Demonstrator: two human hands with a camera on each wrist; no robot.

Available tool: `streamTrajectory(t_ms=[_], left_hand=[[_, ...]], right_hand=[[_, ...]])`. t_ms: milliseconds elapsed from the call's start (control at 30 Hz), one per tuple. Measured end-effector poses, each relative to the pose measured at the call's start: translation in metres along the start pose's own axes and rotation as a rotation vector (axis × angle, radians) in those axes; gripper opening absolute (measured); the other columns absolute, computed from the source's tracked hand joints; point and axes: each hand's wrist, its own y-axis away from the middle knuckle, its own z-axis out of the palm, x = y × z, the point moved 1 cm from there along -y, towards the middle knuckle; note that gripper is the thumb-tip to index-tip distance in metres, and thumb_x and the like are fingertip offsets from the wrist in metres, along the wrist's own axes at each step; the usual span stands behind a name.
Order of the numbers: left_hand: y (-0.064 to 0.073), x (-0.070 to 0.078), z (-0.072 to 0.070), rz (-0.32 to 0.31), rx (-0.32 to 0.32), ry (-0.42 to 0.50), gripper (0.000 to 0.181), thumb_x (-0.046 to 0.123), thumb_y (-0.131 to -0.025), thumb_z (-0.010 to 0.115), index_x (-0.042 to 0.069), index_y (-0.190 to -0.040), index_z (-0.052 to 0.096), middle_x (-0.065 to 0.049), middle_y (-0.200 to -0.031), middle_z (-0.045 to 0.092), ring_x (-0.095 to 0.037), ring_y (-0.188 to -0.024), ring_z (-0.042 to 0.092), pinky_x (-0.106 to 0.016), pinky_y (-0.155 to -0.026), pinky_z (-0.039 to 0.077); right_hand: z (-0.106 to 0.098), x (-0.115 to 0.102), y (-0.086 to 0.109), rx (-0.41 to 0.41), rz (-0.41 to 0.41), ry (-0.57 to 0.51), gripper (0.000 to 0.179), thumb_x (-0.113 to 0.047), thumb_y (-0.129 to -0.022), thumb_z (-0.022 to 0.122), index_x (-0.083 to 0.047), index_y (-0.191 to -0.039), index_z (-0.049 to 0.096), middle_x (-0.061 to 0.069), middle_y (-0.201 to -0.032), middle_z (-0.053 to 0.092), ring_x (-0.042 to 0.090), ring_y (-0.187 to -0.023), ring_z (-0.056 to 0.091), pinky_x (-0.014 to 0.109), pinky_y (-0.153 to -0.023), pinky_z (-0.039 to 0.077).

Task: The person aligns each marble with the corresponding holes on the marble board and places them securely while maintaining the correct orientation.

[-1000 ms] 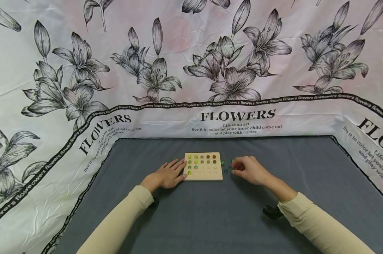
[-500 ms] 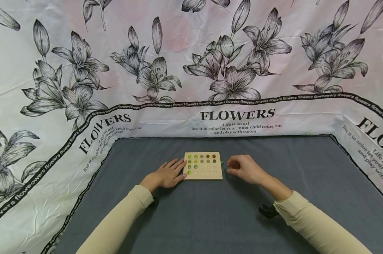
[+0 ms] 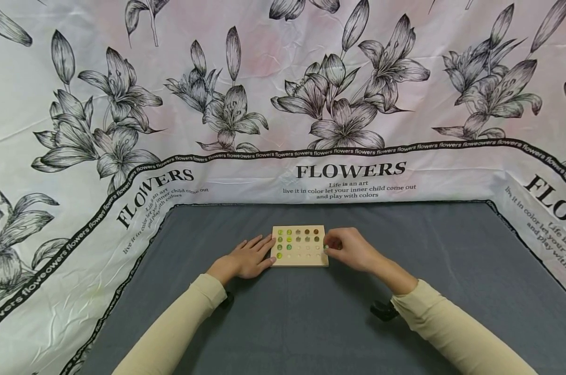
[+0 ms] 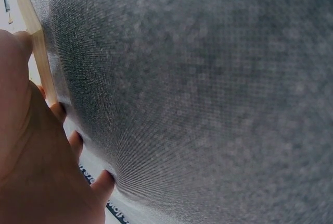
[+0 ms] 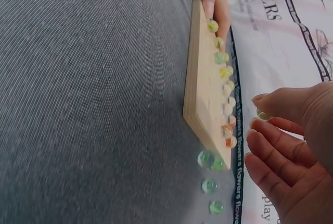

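Observation:
A pale wooden board (image 3: 306, 263) with rows of shallow hollows lies flat on the grey cloth. Glass marbles (image 3: 289, 239) in yellow, green, brown and clear tones sit in its two far rows and down its left side. My left hand (image 3: 247, 259) rests at the board's left edge, fingers spread and thumb on the near corner. Between thumb and index finger, my right hand (image 3: 353, 251) pinches a greenish marble (image 5: 264, 114) above the board's right edge. In the right wrist view, several loose green marbles (image 5: 209, 186) lie beside the board; my right hand hides them in the head view.
Dark grey cloth (image 3: 283, 323) covers the tabletop around the board. Behind it rises a white sheet (image 3: 348, 177) printed with lilies and lettering. A black strap piece (image 3: 383, 311) shows beneath the right wrist.
My right hand has moved left from the loose marbles to the board's right edge, carrying a pinched marble. The left hand and the board have stayed in place.

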Motion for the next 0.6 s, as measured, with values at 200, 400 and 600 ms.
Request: streamTrajectory(t_ms=[200, 400, 600], left_hand=[[-0.004, -0.005, 0.006, -0.013, -0.003, -0.003, 0.066, 0.054, -0.111, 0.028, 0.023, -0.167, 0.011, 0.003, -0.173, 0.007, -0.023, -0.159, 0.009, -0.055, -0.125, 0.013], [-0.005, -0.009, 0.010, -0.010, 0.002, 0.010, 0.067, 0.055, -0.110, 0.028, 0.024, -0.167, 0.011, 0.004, -0.173, 0.006, -0.023, -0.159, 0.008, -0.056, -0.125, 0.012], [-0.003, -0.007, 0.007, -0.004, -0.004, 0.005, 0.066, 0.054, -0.111, 0.027, 0.023, -0.167, 0.010, 0.003, -0.173, 0.006, -0.024, -0.159, 0.008, -0.055, -0.125, 0.011]], right_hand=[[0.007, -0.006, -0.006, 0.013, -0.034, -0.003, 0.011, -0.002, -0.089, 0.077, 0.002, -0.099, 0.073, 0.001, -0.083, 0.069, 0.010, -0.074, 0.062, 0.030, -0.067, 0.054], [0.012, -0.013, -0.010, -0.002, -0.044, 0.002, 0.010, -0.002, -0.090, 0.077, 0.001, -0.098, 0.073, 0.001, -0.084, 0.069, 0.010, -0.074, 0.061, 0.030, -0.068, 0.053], [0.019, -0.021, -0.016, -0.013, -0.041, -0.012, 0.011, -0.003, -0.091, 0.076, 0.001, -0.100, 0.073, 0.002, -0.086, 0.069, 0.010, -0.076, 0.062, 0.030, -0.069, 0.053]])
